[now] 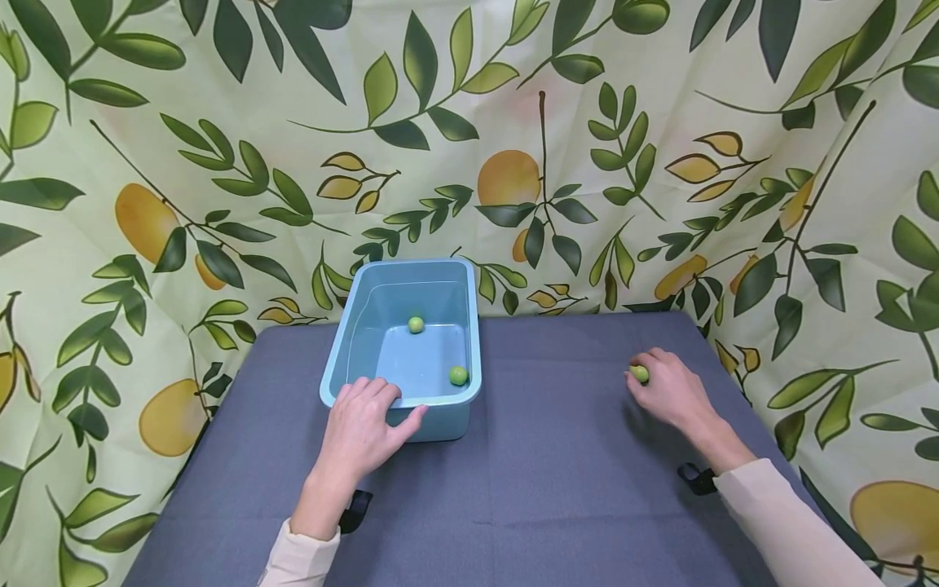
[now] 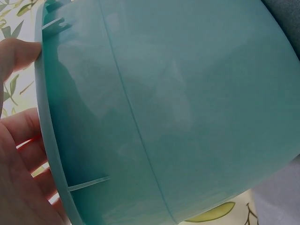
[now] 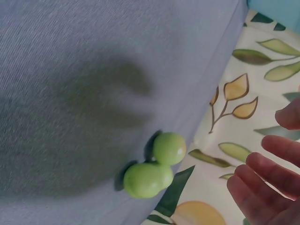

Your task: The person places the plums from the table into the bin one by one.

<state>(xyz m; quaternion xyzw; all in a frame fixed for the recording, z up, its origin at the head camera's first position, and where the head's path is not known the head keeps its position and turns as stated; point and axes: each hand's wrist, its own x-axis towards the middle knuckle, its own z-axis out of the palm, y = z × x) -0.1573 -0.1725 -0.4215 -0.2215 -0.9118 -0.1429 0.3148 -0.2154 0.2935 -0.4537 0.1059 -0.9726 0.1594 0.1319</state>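
My left hand [image 1: 367,432] hooks its fingers over the near rim of a blue plastic bin [image 1: 455,420], with the thumb lying along that edge. From the left wrist, the thumb tip meets the rim while the other fingers pass behind it, their ends hidden. Two small round green fruits [image 1: 416,324] sit inside the bin, one far and one at the near right corner. Over the table's right side, my right hand [image 1: 671,391] has its fingers loosely spread. More smooth green fruits [image 3: 169,148] lie close together on the cloth, apart from the fingers in the right wrist view.
A grey-blue cloth [image 1: 543,473] covers the table. Behind and beside it hangs a curtain [image 1: 572,269] printed with leaves and fruit. Black straps [image 1: 697,479] show at both wrists. The bin stands left of centre toward the back edge.
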